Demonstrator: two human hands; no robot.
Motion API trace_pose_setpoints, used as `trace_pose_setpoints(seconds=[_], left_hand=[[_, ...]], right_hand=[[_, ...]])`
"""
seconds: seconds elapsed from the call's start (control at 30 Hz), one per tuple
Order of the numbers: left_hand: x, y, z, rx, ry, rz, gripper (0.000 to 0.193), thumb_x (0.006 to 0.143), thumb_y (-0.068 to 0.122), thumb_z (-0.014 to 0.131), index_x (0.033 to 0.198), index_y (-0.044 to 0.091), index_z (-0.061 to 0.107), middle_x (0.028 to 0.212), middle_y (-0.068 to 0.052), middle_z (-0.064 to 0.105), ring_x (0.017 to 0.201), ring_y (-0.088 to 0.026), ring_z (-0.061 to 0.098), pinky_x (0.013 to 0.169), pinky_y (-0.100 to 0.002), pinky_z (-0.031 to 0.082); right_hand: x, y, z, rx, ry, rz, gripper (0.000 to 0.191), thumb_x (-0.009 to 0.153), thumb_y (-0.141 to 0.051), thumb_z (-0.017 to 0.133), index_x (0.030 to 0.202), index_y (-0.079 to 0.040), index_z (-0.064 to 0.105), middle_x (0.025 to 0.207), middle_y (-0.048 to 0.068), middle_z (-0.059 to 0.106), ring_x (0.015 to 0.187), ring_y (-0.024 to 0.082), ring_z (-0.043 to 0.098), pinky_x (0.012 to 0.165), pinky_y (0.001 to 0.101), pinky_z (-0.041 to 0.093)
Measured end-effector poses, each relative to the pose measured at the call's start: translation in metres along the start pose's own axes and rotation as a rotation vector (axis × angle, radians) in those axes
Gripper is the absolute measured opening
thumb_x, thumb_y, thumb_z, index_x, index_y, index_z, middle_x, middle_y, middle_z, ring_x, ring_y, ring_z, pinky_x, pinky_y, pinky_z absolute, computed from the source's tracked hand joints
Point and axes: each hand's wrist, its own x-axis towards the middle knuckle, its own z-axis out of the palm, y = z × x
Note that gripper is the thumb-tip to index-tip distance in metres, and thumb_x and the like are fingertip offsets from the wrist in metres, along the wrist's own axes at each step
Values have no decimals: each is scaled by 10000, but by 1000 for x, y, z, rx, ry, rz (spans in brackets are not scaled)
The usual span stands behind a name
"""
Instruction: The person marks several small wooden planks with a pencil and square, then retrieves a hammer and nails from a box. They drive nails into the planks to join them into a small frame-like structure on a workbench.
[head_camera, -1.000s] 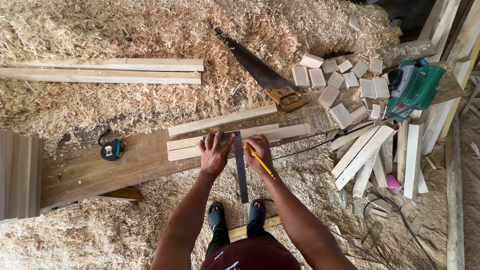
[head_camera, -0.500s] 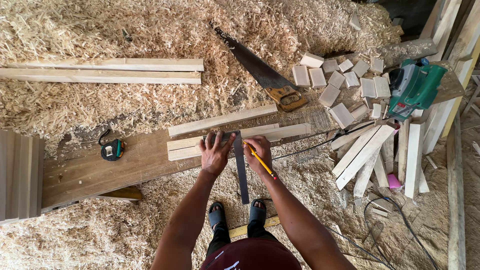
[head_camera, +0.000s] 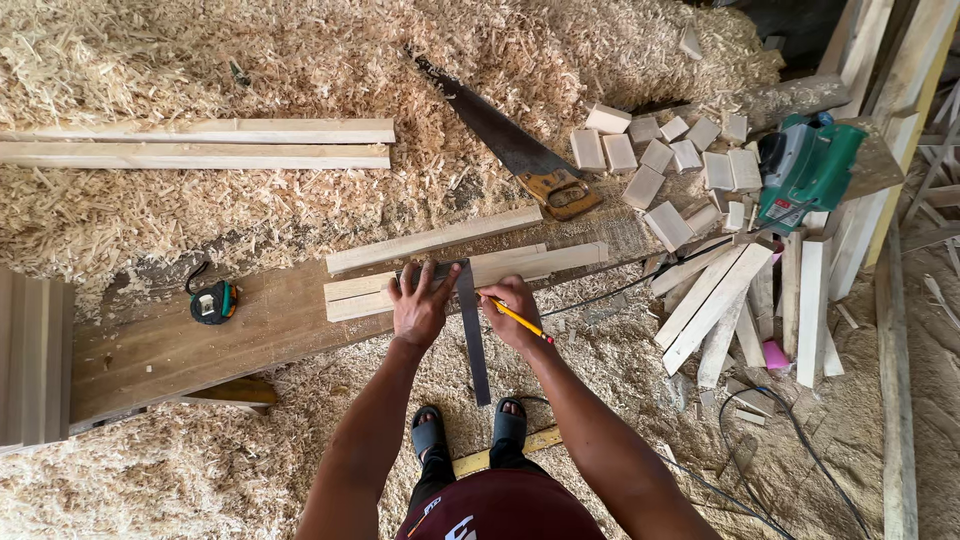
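Observation:
My left hand (head_camera: 420, 303) lies flat, fingers spread, on a dark metal square (head_camera: 472, 330) and on the light wooden strips (head_camera: 520, 265) beneath it. The square's long blade hangs off the brown plank (head_camera: 200, 345) toward my feet. My right hand (head_camera: 510, 305) grips a yellow pencil (head_camera: 525, 322) with its tip against the strip, right beside the square's blade.
A handsaw (head_camera: 505, 150) lies on wood shavings behind the plank. A tape measure (head_camera: 213, 301) sits on the plank at left. Several small wood blocks (head_camera: 660, 160), long offcuts (head_camera: 715, 300) and a green power tool (head_camera: 805, 175) with its cable lie to the right. Two long strips (head_camera: 200, 143) rest far left.

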Motion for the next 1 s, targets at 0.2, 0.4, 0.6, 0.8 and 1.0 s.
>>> trace_pose_setpoints(seconds=[0.2, 0.4, 0.6, 0.8, 1.0], left_hand=[[2, 2, -4, 62, -31, -15, 666, 948, 134, 610, 1509, 466, 472, 1584, -95, 432, 1443, -407, 345, 1115, -678, 274], [6, 3, -11, -20, -19, -30, 631, 929, 172, 649, 1490, 424, 510, 1555, -113, 448, 1421, -428, 351, 1092, -699, 283], [5, 5, -15, -97, 15, -23, 606, 911, 212, 672, 1464, 408, 521, 1534, -108, 451, 1403, -433, 368, 1092, -712, 296], [12, 3, -14, 71, -116, -36, 736, 909, 72, 633, 1511, 466, 475, 1584, -103, 417, 1424, -445, 349, 1082, -716, 300], [15, 6, -22, -20, -113, -70, 684, 913, 116, 645, 1498, 435, 491, 1564, -109, 427, 1435, -458, 358, 1101, -722, 306]], right_hand=[[20, -7, 2, -21, 104, 71, 141, 911, -86, 753, 1045, -53, 725, 976, 110, 633, 836, 206, 674, 723, 332, 565], [3, -11, 10, 33, 45, 116, 138, 912, -85, 739, 1043, -44, 728, 955, 117, 644, 749, 212, 682, 641, 329, 555], [-17, -5, 3, 28, 19, 12, 80, 914, -102, 726, 967, -44, 713, 903, 93, 713, 805, 199, 705, 696, 330, 569], [15, -12, 4, 120, 89, 65, 200, 981, -61, 636, 1157, -5, 712, 977, 100, 719, 827, 211, 690, 726, 331, 564], [10, -15, 10, 79, 72, 46, 168, 960, -53, 687, 1112, 14, 711, 920, 130, 710, 801, 232, 717, 697, 316, 560]])
